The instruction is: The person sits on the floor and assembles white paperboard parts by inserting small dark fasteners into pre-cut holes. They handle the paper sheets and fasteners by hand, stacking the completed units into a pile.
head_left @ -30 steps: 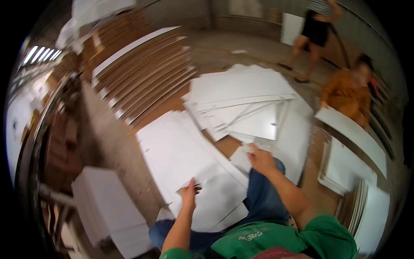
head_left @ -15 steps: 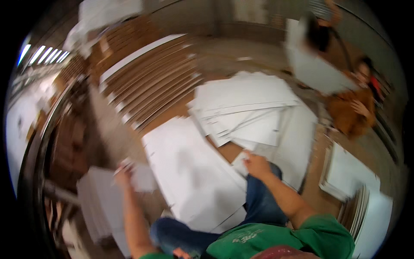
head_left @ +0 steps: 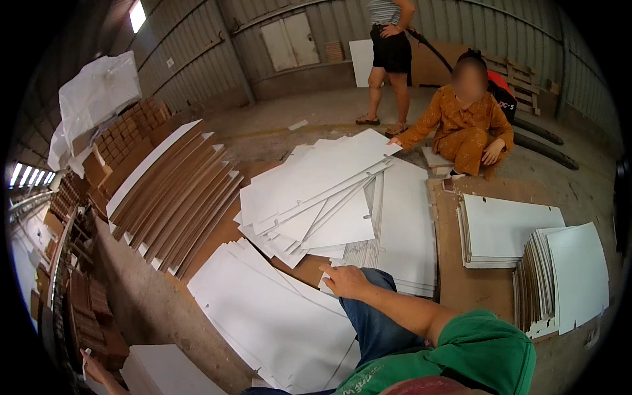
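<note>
My right hand (head_left: 347, 282) is over my bent right knee, palm down. Its forefinger reaches out and no held thing shows in it; the other fingers are partly hidden. Close to its fingertips is the edge of a stack of white boards (head_left: 401, 230). At the lower left rim my left hand (head_left: 99, 374) is partly cut off, closed on a small slim white thing (head_left: 84, 359) too small to name. Beside it lies a pile of white-topped sheets (head_left: 164, 372). White boards (head_left: 283, 322) lie fanned in front of me, with more loose white boards (head_left: 309, 178) behind them.
Brown-edged boards (head_left: 178, 191) stand in a long row at left. A co-worker in orange (head_left: 471, 125) squats at far right, a hand on the boards; another person (head_left: 390, 59) stands behind. White stacks (head_left: 510, 224) and upright boards (head_left: 579, 276) sit on cardboard at right.
My view has swung up and to the right. My left hand has moved outward to the lower left rim. The squatting co-worker's hand now touches the far loose boards.
</note>
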`<state>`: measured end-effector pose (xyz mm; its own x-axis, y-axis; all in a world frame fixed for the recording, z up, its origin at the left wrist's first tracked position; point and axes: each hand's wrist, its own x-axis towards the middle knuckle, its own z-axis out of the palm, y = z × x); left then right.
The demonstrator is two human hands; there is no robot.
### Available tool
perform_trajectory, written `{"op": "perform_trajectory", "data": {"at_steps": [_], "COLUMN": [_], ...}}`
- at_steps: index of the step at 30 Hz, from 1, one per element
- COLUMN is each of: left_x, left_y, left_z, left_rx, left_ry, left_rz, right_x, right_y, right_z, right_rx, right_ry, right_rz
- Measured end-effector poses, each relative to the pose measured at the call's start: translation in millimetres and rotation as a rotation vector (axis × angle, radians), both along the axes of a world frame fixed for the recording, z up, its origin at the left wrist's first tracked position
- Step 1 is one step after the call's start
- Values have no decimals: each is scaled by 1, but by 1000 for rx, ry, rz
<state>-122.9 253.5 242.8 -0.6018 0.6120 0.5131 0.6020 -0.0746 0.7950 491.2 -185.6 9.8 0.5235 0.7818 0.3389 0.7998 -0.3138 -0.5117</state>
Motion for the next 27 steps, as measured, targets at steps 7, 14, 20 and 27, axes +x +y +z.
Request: {"op": "perform_trajectory", "data": {"at_steps": [7,14,20,27], "left_x": [30,85,191,275], "left_y": [13,-11,-65,-109], "left_z": [-7,-24,-91,-231], "left_rx": [-107,-199,-287,-380], "left_ry": [-20,224,4,-301], "left_rz": [-148,-181,-450,-869], "right_x": [-1,1,1,2], "right_y": [-3,1,-2,-8], "right_z": [2,-1,-2,-2], "right_rx": [37,68,80,44], "right_ry": [-4,11,13,6], "right_rz": [5,27,-1,-8]}}
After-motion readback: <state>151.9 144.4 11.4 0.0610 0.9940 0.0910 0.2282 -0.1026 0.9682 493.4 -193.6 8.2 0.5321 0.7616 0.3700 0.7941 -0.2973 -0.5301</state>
